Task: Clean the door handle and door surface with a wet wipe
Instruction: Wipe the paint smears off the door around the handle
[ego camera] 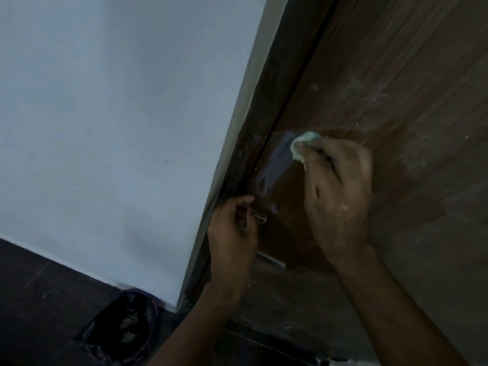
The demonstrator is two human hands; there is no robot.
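A brown wooden door (pixel 396 88) fills the right side, dusty with pale streaks. My right hand (pixel 340 196) presses a crumpled pale wet wipe (pixel 303 145) against the door surface, where a darker damp patch spreads around it. My left hand (pixel 232 233) is closed around a metal door handle (pixel 260 216) near the door's edge, hiding most of it. A second metal piece (pixel 270 260) shows just below that hand.
A white wall (pixel 118 128) takes up the left side, meeting a dark door frame (pixel 253 143). At the foot of the wall on the dark floor (pixel 39 299) stands a bin lined with a black bag (pixel 124 328) holding some scraps.
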